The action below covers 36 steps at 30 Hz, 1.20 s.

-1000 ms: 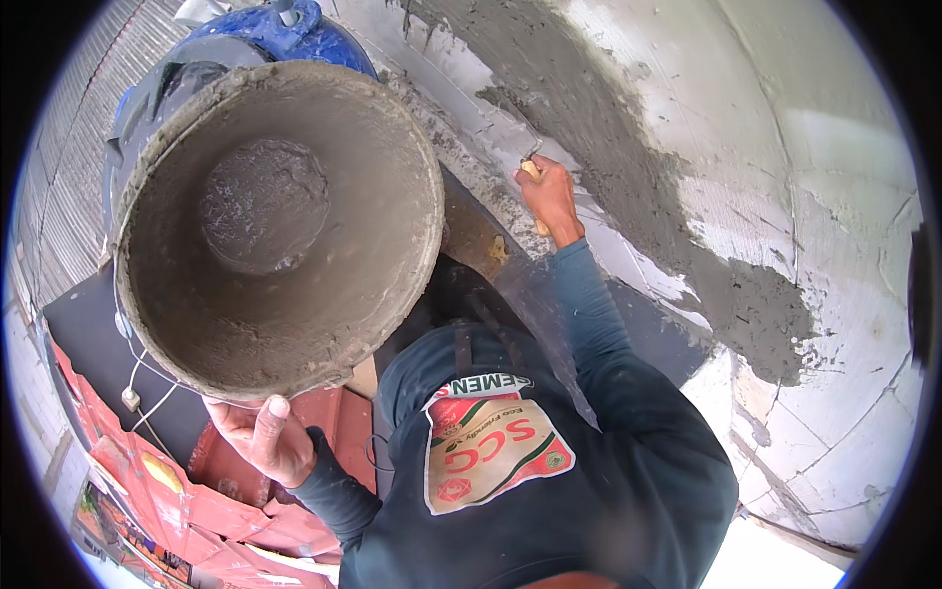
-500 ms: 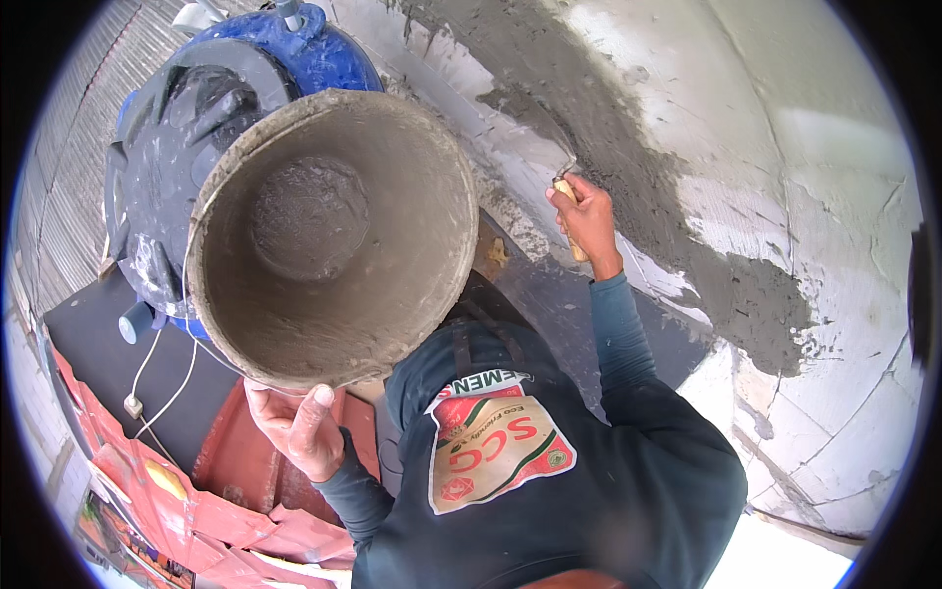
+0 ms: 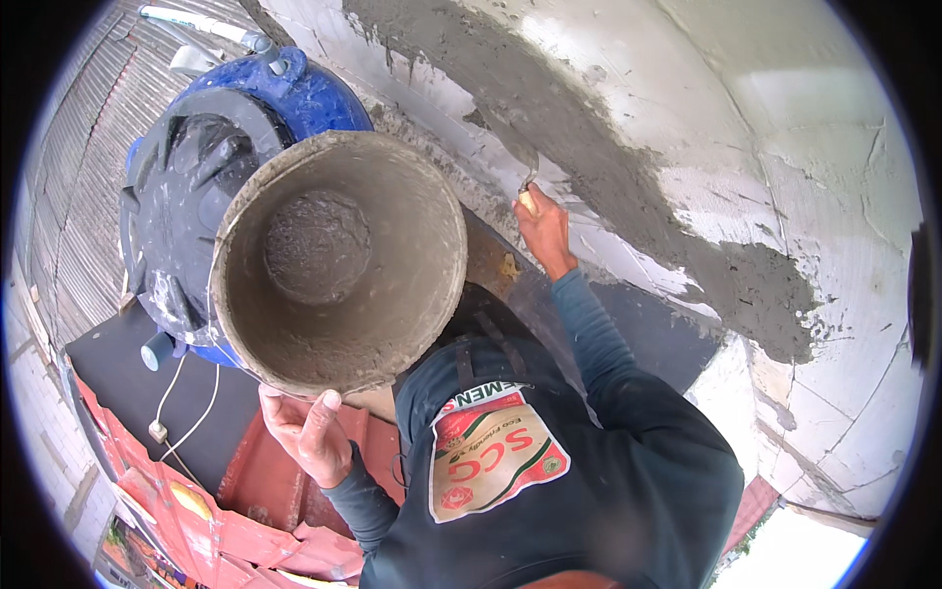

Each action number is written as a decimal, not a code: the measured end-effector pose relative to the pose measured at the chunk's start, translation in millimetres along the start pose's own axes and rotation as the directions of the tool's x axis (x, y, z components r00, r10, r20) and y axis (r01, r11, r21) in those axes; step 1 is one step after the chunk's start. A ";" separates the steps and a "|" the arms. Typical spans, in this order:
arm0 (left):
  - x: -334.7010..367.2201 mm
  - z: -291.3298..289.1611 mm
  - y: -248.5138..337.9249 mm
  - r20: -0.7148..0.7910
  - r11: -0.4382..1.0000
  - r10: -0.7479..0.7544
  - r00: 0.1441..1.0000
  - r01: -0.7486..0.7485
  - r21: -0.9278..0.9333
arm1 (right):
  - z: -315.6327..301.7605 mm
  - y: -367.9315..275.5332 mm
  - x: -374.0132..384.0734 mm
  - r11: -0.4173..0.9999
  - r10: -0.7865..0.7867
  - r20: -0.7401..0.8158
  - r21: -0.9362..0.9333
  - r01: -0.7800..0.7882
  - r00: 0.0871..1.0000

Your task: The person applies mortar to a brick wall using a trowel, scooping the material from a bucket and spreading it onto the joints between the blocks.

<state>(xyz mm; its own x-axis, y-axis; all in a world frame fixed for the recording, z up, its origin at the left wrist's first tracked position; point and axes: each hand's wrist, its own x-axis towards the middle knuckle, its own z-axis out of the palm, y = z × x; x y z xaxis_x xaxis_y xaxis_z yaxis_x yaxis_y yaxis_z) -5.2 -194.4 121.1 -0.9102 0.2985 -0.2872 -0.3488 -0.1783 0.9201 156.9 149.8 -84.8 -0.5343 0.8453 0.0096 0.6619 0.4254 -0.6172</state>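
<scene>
A large mortar-caked bucket (image 3: 402, 285) is tipped so its mouth faces me, with grey wet mortar (image 3: 317, 245) at its bottom. My left hand (image 3: 312, 437) is closed on the near rim, thumb outside and fingers partly hidden beneath. In my right hand (image 3: 548, 238) is a trowel (image 3: 528, 199), gripped by its light wooden handle. The trowel's blade lies against the wall at the edge of a long band of wet mortar (image 3: 628, 187), hard to tell from the grey behind it.
Left of the bucket stands a blue water tank (image 3: 329, 98) with a dark lid (image 3: 196, 226) and a white pipe (image 3: 191, 22). Below are a white cable (image 3: 201, 417) and red roof sheets (image 3: 260, 471). Corrugated roofing (image 3: 74, 187) lies far left; the pale wall (image 3: 726, 196) rises at right.
My right hand and the trowel have moved left along the mortar band, and the blade now shows against the wall. The whole view has shifted slightly; my left hand still holds the bucket.
</scene>
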 end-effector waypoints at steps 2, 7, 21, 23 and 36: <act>-0.1 5.0 3.3 -0.030 1.000 -0.019 0.999 0.019 -0.005 | 4.3 4.2 -3.5 1.000 -0.024 -0.036 -0.004 0.023 0.999; 0.2 -0.6 2.1 -0.026 0.999 -0.006 1.000 0.007 0.033 | 3.6 4.2 -9.3 0.999 -0.042 -0.075 -0.024 0.040 0.996; 8.2 -0.8 2.8 0.008 1.000 0.018 1.000 -0.018 -0.020 | -5.1 7.2 -10.2 0.973 -0.228 -0.216 -0.072 0.217 0.949; 9.2 -4.8 2.2 0.024 1.000 0.022 0.999 -0.022 -0.008 | -8.6 0.2 -12.2 0.977 -0.215 -0.240 -0.053 0.209 0.947; 8.0 -6.8 1.5 0.009 1.000 0.022 1.000 -0.022 -0.022 | -6.0 22.8 -15.1 0.947 -0.308 -0.178 -0.146 0.285 0.934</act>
<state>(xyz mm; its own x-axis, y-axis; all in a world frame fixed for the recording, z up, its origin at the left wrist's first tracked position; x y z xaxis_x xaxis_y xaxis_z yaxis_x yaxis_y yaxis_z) -14.4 -198.7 118.3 -0.9157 0.3030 -0.2640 -0.3333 -0.2059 0.9201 183.3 148.7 -94.2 -0.6097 0.7163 0.3394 0.5517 0.6910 -0.4671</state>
